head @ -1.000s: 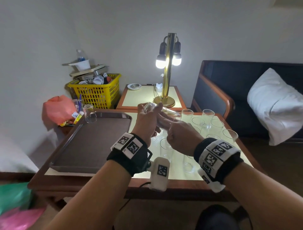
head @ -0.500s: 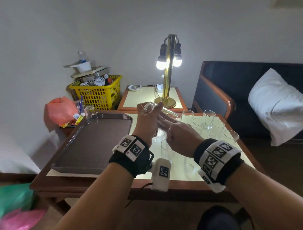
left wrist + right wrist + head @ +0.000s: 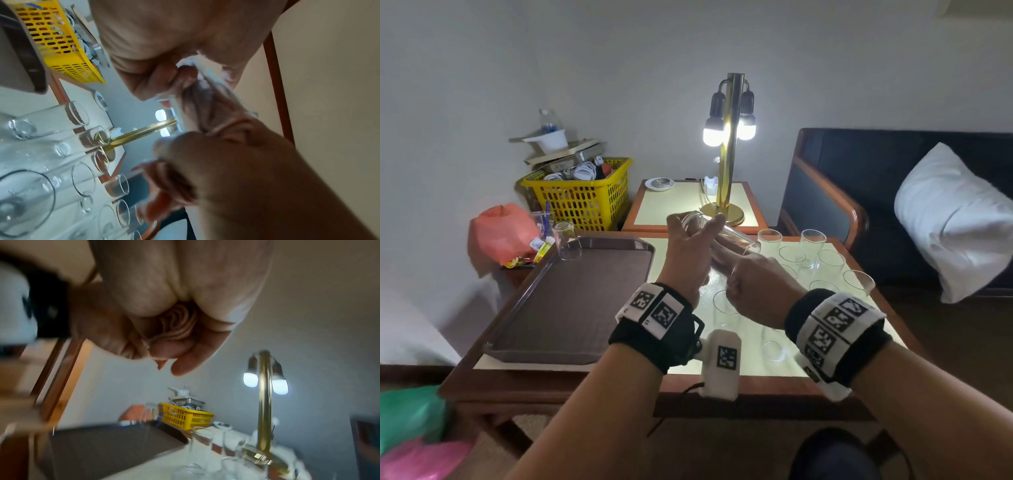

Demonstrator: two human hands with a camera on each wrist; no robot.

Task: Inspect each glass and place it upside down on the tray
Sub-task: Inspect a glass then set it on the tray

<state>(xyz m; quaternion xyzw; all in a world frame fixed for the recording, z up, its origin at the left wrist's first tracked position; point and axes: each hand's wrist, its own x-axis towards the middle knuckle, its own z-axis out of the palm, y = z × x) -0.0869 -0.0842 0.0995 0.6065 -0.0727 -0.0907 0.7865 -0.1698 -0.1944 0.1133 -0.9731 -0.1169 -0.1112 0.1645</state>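
A clear glass lies tilted on its side in the air above the table, mouth to the right. My left hand grips its base end, thumb and fingers curled round it. My right hand is just below and to the right, fingertips at the rim end. In the left wrist view the glass runs between the left hand and the right hand, whose finger hooks its rim. One glass stands upside down at the far left corner of the brown tray.
Several upright glasses crowd the right half of the table, some under my hands. A lit brass lamp stands on the side table behind. Yellow basket and red bag sit beyond the tray. A sofa with a white pillow is on the right.
Both hands stay on the tilted glass at about the same height. My left fingers have shifted a little on its base end.
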